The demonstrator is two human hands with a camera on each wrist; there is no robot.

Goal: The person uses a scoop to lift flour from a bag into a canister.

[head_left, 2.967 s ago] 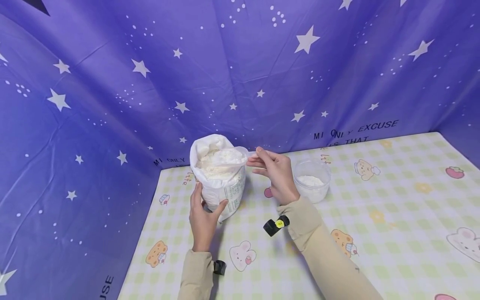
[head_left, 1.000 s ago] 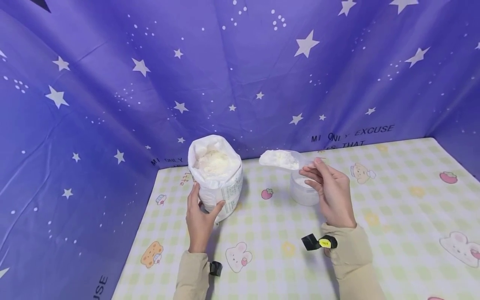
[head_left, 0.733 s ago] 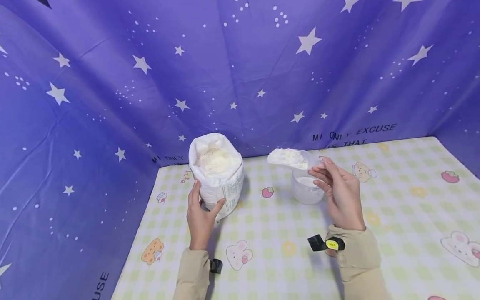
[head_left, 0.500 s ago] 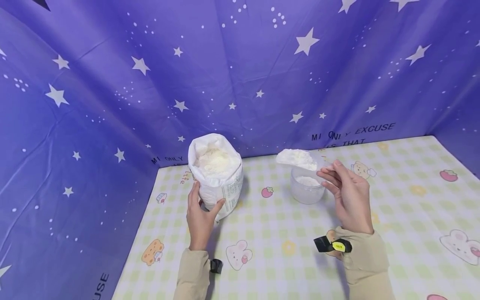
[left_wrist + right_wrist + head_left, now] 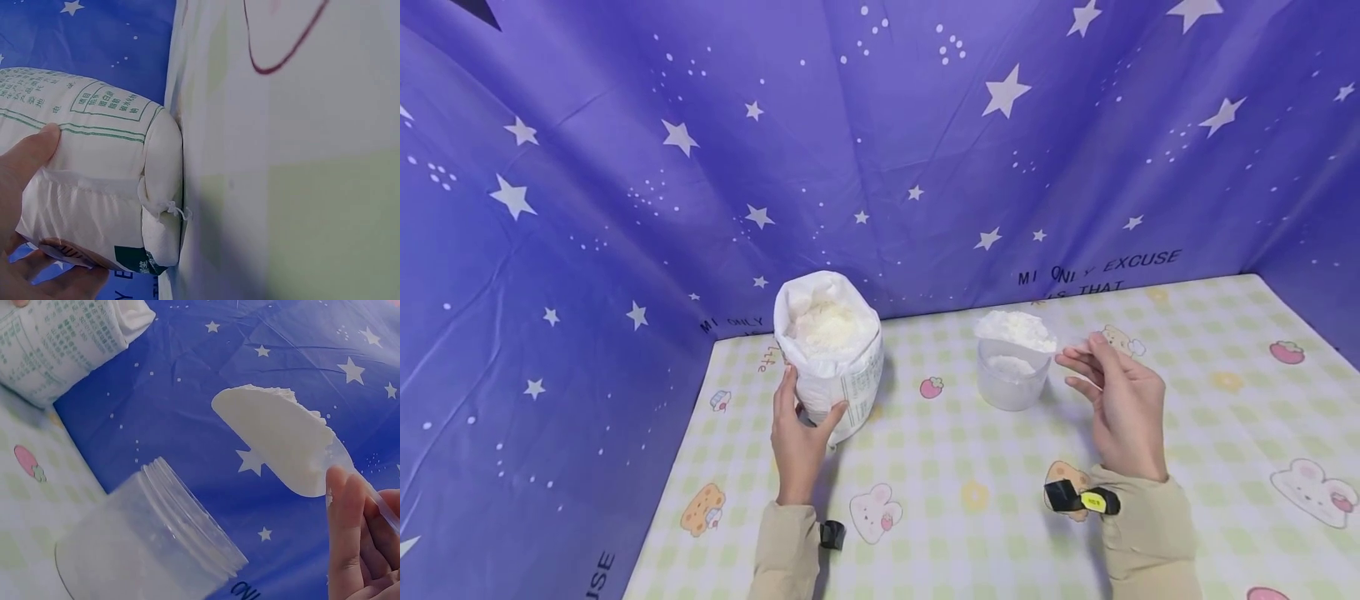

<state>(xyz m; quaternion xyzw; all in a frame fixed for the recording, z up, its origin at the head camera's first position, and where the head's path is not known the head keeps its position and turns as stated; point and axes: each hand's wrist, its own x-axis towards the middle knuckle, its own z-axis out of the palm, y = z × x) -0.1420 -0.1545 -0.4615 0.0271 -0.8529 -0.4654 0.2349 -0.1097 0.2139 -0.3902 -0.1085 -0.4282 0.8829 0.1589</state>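
Observation:
My left hand (image 5: 801,442) grips the side of an open white bag (image 5: 854,392) of off-white powder, thumb on the near side, fingers round the left. The bag stands upright, its printed side showing in the left wrist view. Between right thumb and fingers, my right hand (image 5: 1126,412) pinches the handle of a clear plastic scoop (image 5: 281,447). White powder (image 5: 1017,328) is heaped in the scoop, which is held roughly level above a clear plastic jar (image 5: 1011,390). A gap separates scoop and jar in the right wrist view. Some white powder lies inside the jar.
A checked tablecloth (image 5: 925,483) with cartoon prints covers the table. Behind and to the left hangs a blue-purple star-patterned curtain (image 5: 820,150), close to the bag and the table's back edge. Black wrist-worn pieces sit at both cuffs.
The right hand has carried the scoop, laden with powder, from the bag's mouth rightward to above the jar. My left hand has kept its grip on the bag.

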